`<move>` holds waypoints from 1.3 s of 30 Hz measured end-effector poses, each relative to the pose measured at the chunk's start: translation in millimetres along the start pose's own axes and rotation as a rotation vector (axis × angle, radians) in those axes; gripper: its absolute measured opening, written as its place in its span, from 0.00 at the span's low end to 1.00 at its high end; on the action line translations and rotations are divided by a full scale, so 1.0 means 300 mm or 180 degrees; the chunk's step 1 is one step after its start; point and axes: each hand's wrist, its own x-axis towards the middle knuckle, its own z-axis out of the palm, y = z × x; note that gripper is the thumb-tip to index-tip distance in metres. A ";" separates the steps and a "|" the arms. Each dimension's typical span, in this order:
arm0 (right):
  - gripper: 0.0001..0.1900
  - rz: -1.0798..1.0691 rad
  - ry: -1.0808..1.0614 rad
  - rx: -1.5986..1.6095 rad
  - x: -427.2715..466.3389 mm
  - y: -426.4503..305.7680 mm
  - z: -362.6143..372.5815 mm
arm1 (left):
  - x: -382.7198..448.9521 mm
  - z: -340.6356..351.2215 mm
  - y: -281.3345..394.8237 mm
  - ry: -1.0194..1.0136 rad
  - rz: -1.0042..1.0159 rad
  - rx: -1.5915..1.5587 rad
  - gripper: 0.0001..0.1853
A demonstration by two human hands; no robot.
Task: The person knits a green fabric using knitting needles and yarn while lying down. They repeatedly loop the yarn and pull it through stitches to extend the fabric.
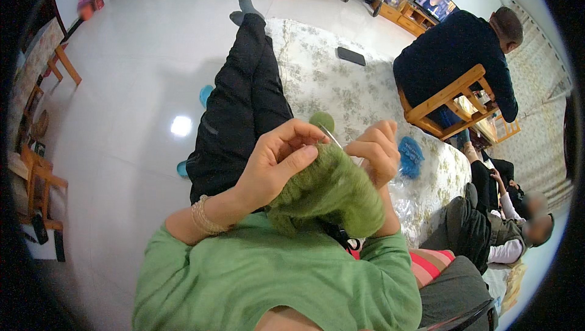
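Observation:
A piece of green knitting [331, 189] hangs between my hands, over my lap and the front of my green shirt. My left hand [281, 159] pinches its top edge between thumb and fingers. A thin pale knitting needle [331, 136] slants from that edge, its lower end by the curled fingers of my right hand [377, 150]. My right hand is closed at the upper right of the knitting; what lies inside its fingers is partly hidden. Just beyond the hands, a ball of green yarn [322, 121] rests on the patterned cover.
The floral cover [315, 75] bears a dark phone [351, 56], a blue bag [411, 157] and clear plastic wrapping [404, 205]. A person [452, 56] sits on a wooden chair [450, 102] at the right; other people sit lower right. Blue slippers [206, 96] lie on the floor beside my legs.

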 end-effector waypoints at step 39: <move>0.17 0.0773 -0.0064 -0.0435 -0.051 -0.098 -0.042 | -0.023 0.007 -0.081 0.0460 0.0398 0.0385 0.09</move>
